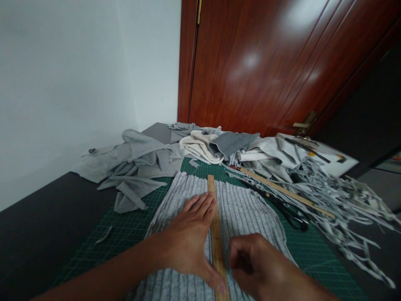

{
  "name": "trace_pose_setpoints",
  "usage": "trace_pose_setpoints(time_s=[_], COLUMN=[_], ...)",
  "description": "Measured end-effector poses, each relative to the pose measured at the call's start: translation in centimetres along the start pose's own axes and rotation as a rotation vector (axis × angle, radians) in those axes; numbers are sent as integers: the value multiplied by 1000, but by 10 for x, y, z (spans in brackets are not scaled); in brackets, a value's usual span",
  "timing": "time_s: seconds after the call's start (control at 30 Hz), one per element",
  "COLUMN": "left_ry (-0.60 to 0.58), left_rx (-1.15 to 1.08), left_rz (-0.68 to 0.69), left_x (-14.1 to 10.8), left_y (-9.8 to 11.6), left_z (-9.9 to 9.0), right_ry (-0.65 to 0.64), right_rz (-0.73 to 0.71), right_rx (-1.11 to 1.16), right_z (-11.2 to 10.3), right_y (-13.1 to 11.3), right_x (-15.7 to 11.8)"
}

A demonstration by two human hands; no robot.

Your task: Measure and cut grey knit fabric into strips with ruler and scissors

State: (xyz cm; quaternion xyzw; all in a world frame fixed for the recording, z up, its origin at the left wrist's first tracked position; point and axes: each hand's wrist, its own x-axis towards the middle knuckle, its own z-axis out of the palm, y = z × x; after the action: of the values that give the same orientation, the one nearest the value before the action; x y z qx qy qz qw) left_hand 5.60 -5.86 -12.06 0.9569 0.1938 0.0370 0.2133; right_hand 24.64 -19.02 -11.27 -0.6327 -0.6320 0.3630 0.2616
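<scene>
A piece of grey ribbed fabric (247, 211) lies flat with its ribs running away from me. Along its middle rests a wooden ruler (216, 234). My left hand (191, 234) is spread over the fabric, with fingertips and thumb pressing on the ruler. Just right of the ruler's near part, my right hand (257, 263) is curled with thumb and fingers together, low over the fabric. Whatever it may hold is hidden by the fingers.
Under the fabric is a green cutting mat (316, 251). Black scissors (291, 213) and a second wooden ruler (288, 192) lie at the right, beside a heap of grey fabric strips (338, 205). Grey cloth pieces (138, 159) and cream cloth (200, 146) are piled behind.
</scene>
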Motion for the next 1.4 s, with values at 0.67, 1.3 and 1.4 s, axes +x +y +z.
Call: trace_pose_setpoints(time_s=[0.67,1.3,1.4], left_ry=[23,1,5], left_rx=[4,-23,-41], left_rz=[22,30,28], left_x=[-1,-1,-1], left_y=[0,-8,-9], left_z=[-2,3,3], right_ry=[30,163,150], right_rz=[-50,152,201], right_rx=[-4,-235,-268], right_z=[-22,-58,-63], right_y=[-5,-9,-6], right_x=[47,153,169])
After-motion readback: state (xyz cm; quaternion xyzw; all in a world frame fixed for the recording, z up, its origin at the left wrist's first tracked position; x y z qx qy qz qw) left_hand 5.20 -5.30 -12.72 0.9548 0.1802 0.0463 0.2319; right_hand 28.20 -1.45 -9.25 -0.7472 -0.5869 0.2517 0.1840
